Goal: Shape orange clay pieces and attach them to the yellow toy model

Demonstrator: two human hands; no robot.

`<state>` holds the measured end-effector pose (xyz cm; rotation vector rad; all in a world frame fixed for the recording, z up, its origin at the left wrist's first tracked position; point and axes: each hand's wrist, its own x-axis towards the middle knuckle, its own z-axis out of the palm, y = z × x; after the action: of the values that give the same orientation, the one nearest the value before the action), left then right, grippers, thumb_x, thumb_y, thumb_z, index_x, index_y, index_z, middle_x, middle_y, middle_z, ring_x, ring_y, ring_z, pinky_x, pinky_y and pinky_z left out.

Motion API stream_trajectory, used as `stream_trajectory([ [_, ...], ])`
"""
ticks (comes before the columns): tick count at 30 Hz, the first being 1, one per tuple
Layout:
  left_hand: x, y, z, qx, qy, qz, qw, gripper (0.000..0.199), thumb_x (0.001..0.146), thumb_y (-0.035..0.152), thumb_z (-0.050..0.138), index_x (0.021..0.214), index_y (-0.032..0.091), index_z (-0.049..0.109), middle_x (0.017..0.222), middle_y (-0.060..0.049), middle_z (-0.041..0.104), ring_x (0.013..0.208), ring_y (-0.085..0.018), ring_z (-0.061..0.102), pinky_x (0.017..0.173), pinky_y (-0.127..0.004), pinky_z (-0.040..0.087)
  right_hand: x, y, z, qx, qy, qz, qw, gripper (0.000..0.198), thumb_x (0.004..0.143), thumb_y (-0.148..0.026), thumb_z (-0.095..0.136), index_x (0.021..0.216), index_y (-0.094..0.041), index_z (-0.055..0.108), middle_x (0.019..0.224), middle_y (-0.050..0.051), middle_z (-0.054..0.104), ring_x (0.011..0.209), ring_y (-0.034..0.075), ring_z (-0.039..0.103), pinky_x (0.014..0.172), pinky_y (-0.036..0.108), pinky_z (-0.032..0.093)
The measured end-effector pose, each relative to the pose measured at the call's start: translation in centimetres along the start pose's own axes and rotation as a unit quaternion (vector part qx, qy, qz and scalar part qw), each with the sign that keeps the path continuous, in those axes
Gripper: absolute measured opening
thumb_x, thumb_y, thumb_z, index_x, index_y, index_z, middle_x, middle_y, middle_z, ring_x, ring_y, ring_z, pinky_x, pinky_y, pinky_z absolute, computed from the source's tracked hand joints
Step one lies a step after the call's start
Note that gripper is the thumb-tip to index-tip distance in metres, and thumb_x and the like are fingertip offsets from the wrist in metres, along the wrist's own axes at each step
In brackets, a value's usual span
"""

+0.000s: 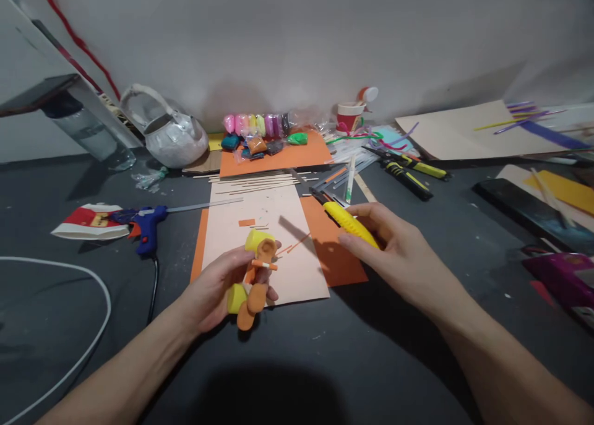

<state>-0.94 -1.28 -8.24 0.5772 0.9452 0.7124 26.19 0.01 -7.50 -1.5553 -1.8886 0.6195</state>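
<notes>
My left hand (218, 283) is closed around a small craft figure (253, 279) with yellow and orange-brown parts. A short orange-and-white piece crosses its middle, and two rounded orange-brown pieces hang at its lower end. Between the thumb and fingers of my right hand (387, 242) is a yellow utility knife (350, 224), its dark tip pointing up and left. Beneath both hands lies a pale sheet (260, 211) over orange sheets (336, 255). An orange scrap (247, 223) and thin orange strips (297, 244) lie on the pale sheet.
A blue glue gun (151, 227) with its cord lies at left, before a silver teapot-like pot (174, 134) and a bottle (88, 131). Colored clay packets (255, 126), thin sticks (260, 182) and a red cup (349, 117) stand behind. Pliers (406, 174) and a black phone-like slab (520, 214) lie right.
</notes>
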Motion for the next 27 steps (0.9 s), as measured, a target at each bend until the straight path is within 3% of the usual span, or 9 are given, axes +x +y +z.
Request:
stream_trajectory([
  [3,0.2,0.1,-0.2,0.028,0.007,0.005,1.000,0.026,0.079,0.037,0.075,0.089,0.015,0.067,0.069,-0.001,0.060,0.062,-0.016,0.063,0.068,-0.033,0.057,-0.4,-1.0,0.5,0.159,-0.067,0.007,0.985,0.035,0.093,-0.051,0.066,0.111,-0.021,0.069,0.101,0.004,0.073,0.087,0.019,0.066,0.073,0.027,0.050],
  [7,0.4,0.0,-0.5,0.066,0.016,0.020,0.997,0.019,0.082,0.028,0.074,0.095,0.015,0.067,0.064,0.002,0.056,0.060,-0.014,0.058,0.066,-0.029,0.052,-0.5,-1.9,1.0,0.168,-0.140,0.042,0.975,0.034,0.098,-0.049,0.057,0.091,-0.019,0.071,0.072,-0.001,0.060,0.064,0.015,0.053,0.055,0.025,0.040],
  [13,0.5,0.2,-0.6,0.109,0.024,0.061,0.992,0.021,0.081,0.026,0.077,0.096,0.019,0.063,0.065,0.004,0.059,0.061,-0.011,0.052,0.061,-0.022,0.044,-0.6,-2.1,1.9,0.234,-0.167,0.079,0.955,0.030,0.097,-0.046,0.060,0.093,-0.018,0.069,0.074,-0.001,0.059,0.064,0.013,0.052,0.056,0.024,0.040],
  [16,0.4,0.4,-0.7,0.135,0.004,0.048,0.990,0.022,0.080,0.026,0.080,0.095,0.016,0.069,0.071,0.001,0.063,0.063,-0.011,0.055,0.062,-0.022,0.045,-0.7,-2.0,2.7,0.344,-0.189,0.137,0.909,0.033,0.092,-0.051,0.066,0.085,-0.018,0.063,0.068,-0.002,0.059,0.059,0.011,0.052,0.054,0.022,0.040],
  [19,0.3,0.3,-0.9,0.150,-0.029,0.024,0.988,0.026,0.083,0.033,0.079,0.100,0.014,0.073,0.078,-0.004,0.067,0.065,-0.013,0.059,0.064,-0.025,0.048,-0.9,-2.0,3.6,0.440,-0.217,0.179,0.853,0.040,0.090,-0.058,0.067,0.093,-0.019,0.060,0.071,-0.001,0.067,0.052,0.009,0.054,0.050,0.021,0.041],
  [22,0.2,0.0,-1.0,0.174,-0.060,0.019,0.983,0.030,0.085,0.037,0.079,0.105,0.014,0.076,0.084,-0.007,0.073,0.070,-0.016,0.065,0.066,-0.026,0.049,-1.2,-2.2,4.0,0.490,-0.237,0.205,0.814,0.043,0.086,-0.060,0.070,0.100,-0.020,0.061,0.073,-0.001,0.070,0.047,0.008,0.057,0.046,0.020,0.041],
  [27,0.0,0.2,-0.8,0.234,-0.060,0.068,0.968,0.020,0.091,0.034,0.075,0.100,0.016,0.079,0.093,-0.008,0.075,0.084,-0.018,0.068,0.080,-0.027,0.050,-1.4,-2.2,4.3,0.492,-0.247,0.226,0.804,0.046,0.084,-0.062,0.074,0.100,-0.020,0.062,0.077,0.000,0.074,0.049,0.010,0.065,0.043,0.018,0.041],
])
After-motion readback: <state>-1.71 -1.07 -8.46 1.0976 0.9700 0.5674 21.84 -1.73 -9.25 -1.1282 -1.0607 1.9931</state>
